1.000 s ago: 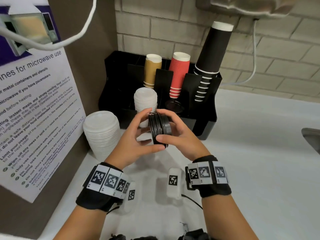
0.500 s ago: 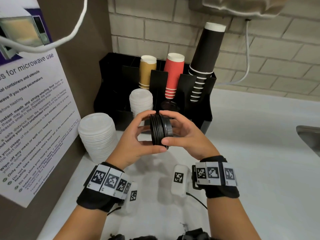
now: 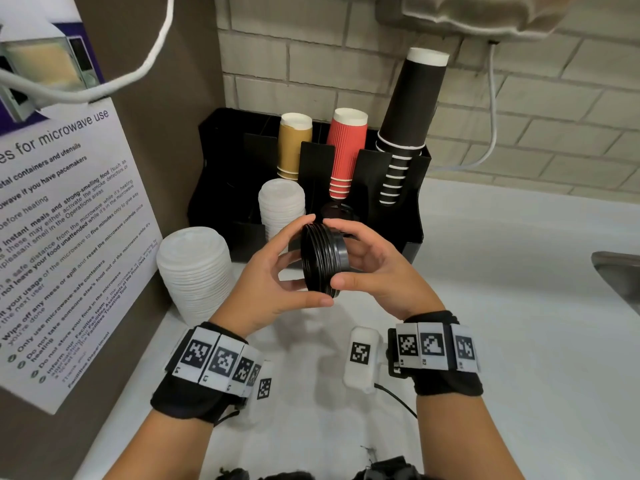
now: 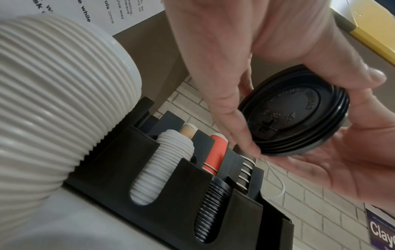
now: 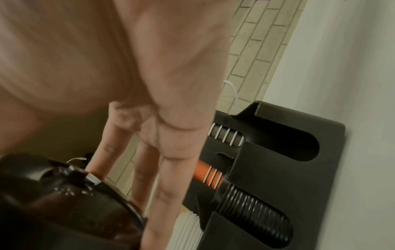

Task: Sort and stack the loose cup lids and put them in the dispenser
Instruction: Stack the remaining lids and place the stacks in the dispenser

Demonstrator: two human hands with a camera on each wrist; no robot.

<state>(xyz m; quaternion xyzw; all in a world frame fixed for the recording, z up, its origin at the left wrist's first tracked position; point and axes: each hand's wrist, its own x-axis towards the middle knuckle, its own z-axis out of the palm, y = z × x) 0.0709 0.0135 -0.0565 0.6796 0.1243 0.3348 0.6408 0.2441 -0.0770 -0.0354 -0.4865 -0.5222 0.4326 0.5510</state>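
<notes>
Head view: both hands hold a short stack of black cup lids (image 3: 323,259) on edge above the counter (image 3: 485,306), just before the black dispenser (image 3: 414,188). The left hand (image 3: 270,275) and right hand (image 3: 375,268) each have their grip clamped around the rims, likely squaring the stack before loading. A tall loose stack of white lids (image 3: 194,271) stands by the counter's left edge.

Left wrist view: thumb and fingers (image 4: 230,121) pinch the black lids' rim; the dispenser's slot of black lids (image 4: 210,209) sits below.

Right wrist view: fingers curl round the lids' far rim; an empty slot (image 5: 299,145) remains.
</notes>
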